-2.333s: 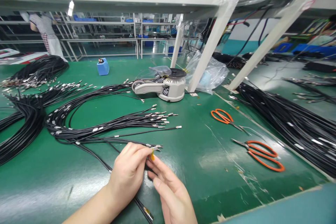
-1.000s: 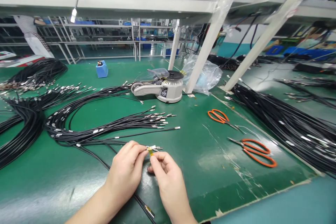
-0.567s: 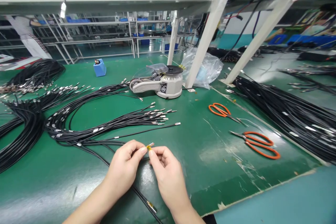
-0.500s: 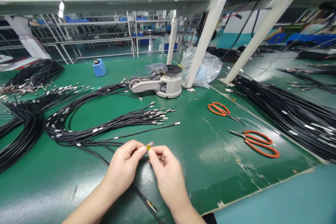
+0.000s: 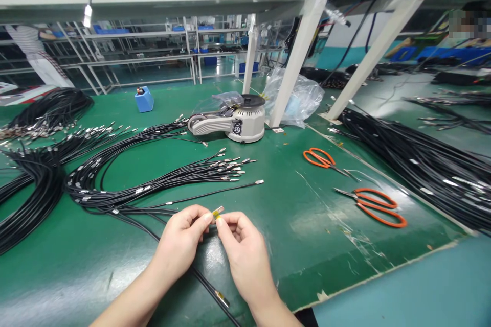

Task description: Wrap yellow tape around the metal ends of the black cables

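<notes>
In the head view, I see the left hand [image 5: 183, 237] with thumb and finger closed on a cable end [image 5: 220, 209], its silver tip pointing toward two o'clock over the green worktop [image 5: 295, 245]. The right hand [image 5: 246, 250] pinches yellow tape [image 5: 217, 214] there. From them, black cables [image 5: 153, 187] lie at ten o'clock, orange-handled scissors [image 5: 321, 159] at two.

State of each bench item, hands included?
Left hand: pinching cable end
Right hand: pinching yellow tape
Yellow tape: at cable end, wrap unclear
Near orange scissors: flat, blades look shut
Far orange scissors: flat, blade gap unclear
Tape dispenser: upright, power unclear
Plastic bag: crumpled
Black cable bundle: curved
</notes>
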Demonstrator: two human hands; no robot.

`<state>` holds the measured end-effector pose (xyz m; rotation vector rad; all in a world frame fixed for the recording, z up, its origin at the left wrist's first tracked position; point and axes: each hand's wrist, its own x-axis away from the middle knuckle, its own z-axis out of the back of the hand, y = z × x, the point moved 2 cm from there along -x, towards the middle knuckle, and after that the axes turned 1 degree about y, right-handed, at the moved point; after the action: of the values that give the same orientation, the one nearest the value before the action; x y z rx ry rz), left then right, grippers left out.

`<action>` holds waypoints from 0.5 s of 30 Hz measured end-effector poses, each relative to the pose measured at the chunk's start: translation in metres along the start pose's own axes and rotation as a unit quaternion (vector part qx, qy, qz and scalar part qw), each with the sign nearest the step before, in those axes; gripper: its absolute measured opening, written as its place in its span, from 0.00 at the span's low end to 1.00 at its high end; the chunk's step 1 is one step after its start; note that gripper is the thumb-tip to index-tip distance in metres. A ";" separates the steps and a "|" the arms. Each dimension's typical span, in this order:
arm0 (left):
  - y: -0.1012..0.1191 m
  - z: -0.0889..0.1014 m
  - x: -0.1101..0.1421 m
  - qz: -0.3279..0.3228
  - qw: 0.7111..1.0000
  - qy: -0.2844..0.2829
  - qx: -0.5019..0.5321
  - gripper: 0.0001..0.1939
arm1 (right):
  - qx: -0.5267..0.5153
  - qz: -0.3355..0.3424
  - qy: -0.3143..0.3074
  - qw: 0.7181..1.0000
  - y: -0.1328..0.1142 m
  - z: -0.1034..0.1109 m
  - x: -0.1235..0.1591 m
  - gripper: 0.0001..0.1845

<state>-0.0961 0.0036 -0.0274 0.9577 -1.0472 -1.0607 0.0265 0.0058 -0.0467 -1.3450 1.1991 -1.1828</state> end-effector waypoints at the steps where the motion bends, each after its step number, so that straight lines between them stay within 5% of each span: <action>1: 0.001 0.000 0.000 0.001 1.000 0.000 0.002 0.14 | -0.002 0.001 0.002 1.000 0.000 0.000 0.000 0.08; 15: 0.000 0.009 -0.008 0.028 0.989 -0.109 0.092 0.14 | -0.002 0.032 -0.002 0.999 0.000 -0.003 -0.004 0.09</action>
<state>-0.1059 0.0102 -0.0273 0.9681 -1.3632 -1.0512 0.0237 0.0092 -0.0470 -1.3024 1.2327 -1.1332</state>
